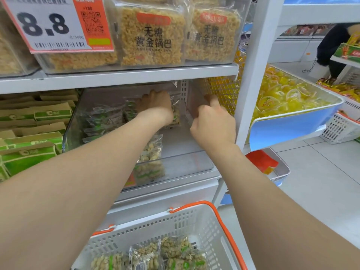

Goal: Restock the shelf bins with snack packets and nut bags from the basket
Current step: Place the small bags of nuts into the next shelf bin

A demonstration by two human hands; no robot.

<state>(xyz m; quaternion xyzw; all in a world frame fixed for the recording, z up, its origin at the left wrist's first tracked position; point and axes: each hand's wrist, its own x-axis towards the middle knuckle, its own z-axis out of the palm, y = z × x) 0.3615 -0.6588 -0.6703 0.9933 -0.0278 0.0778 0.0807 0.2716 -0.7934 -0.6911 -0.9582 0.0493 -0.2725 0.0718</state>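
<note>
A clear plastic shelf bin (187,162) sits on the middle shelf and holds several clear nut bags (150,162) along its left and back. My left hand (155,103) reaches deep into the bin, its fingers curled over a nut bag (176,114) at the back. My right hand (213,121) grips the bin's clear right wall, fingers curled over its top edge. Below, a white basket (194,221) with orange handles holds more nut bags (152,258).
Green and tan cartons (33,137) fill the bin to the left. Above, rice-crust packets (153,34) stand behind a price card (50,24). To the right are a white shelf post (251,90), a blue tray of yellow jelly cups (288,94), and a person (335,47) far back.
</note>
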